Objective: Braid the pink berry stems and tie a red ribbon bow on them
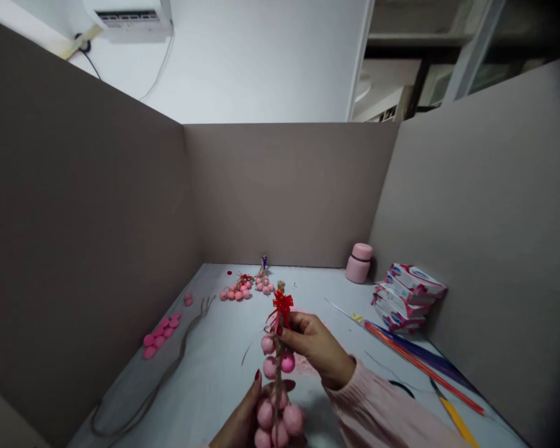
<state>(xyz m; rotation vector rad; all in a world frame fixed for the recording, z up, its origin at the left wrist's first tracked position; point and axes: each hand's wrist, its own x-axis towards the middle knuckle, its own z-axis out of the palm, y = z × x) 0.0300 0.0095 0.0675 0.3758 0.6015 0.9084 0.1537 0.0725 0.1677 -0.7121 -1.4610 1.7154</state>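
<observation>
A hanging ornament of pink balls (293,419) on twisted brown cord, topped by a red bow (282,303), is held up in front of me. My right hand (318,347) pinches the cord just under the bow with thumb and fingertips. Lower down, my left hand (246,413) cups the bottom cluster of balls, its fingers partly hidden behind them. One ball near my right fingertips, a brighter pink one (288,362), stands out from the paler ones.
Behind lie two similar pink clusters (239,292) (264,285). Pink discs (158,336) and a long cord (183,348) are on the left. To the right are a pink jar (359,264), stacked tissue packs (407,297), red and blue strips (424,361) and a yellow-handled tool (458,420). Grey panels enclose the table.
</observation>
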